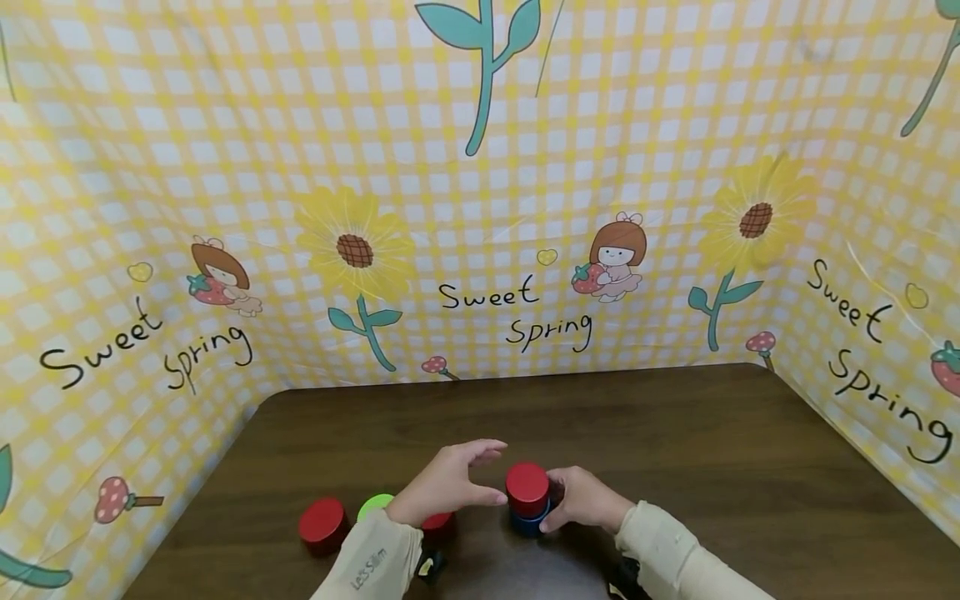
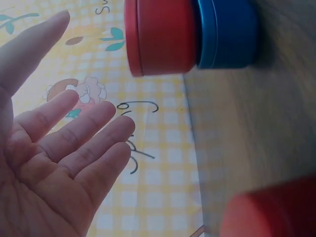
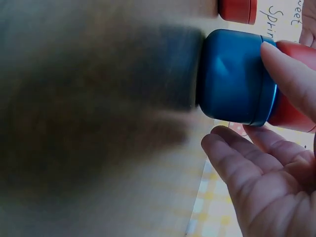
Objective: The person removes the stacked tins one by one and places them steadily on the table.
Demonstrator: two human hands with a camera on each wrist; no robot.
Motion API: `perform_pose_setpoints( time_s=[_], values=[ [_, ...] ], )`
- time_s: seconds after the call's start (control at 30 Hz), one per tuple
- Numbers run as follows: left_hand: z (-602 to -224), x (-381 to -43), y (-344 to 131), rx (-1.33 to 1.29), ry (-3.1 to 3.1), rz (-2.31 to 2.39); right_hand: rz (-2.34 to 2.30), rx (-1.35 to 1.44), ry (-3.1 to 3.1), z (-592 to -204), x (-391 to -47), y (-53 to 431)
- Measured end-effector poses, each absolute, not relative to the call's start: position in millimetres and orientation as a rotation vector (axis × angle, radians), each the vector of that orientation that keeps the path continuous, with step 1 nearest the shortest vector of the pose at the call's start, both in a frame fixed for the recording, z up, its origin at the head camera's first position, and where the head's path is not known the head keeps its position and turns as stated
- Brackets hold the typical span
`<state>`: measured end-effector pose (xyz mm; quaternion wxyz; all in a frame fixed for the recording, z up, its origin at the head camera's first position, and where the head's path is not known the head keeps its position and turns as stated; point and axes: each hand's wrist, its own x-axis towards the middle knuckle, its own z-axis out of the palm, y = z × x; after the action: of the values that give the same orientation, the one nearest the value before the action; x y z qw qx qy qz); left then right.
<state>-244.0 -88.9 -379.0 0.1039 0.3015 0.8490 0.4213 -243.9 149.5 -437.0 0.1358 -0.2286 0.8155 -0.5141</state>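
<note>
A red round tin (image 1: 527, 487) stands on top of a blue tin (image 1: 528, 523), the two stacked upright on the table. My left hand (image 1: 457, 479) is just left of the red tin, thumb and fingers spread apart and holding nothing. In the left wrist view, a gap shows between its fingers and the red tin. On the right side of the stack is my right hand (image 1: 587, 500), its thumb by the blue tin's upper edge and its loosely bent fingers round the far side. In the right wrist view, the finger pads show below the blue tin (image 3: 234, 76).
Left of the stack on the brown wooden table (image 1: 675, 433) are a red tin (image 1: 324, 525), a light green round piece (image 1: 374, 505) and another red tin (image 1: 440, 525), the latter two partly hidden by my left arm. A checked cloth (image 1: 480, 208) hangs round the table.
</note>
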Motion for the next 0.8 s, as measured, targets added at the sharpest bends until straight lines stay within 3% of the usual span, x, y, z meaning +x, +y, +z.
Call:
perform_pose_setpoints(
  time_s=[0.8],
  values=[
    [-400, -256, -58, 0.977, 2.524, 1.155, -1.514, -0.682, 2.339, -434, -246, 148]
  ],
)
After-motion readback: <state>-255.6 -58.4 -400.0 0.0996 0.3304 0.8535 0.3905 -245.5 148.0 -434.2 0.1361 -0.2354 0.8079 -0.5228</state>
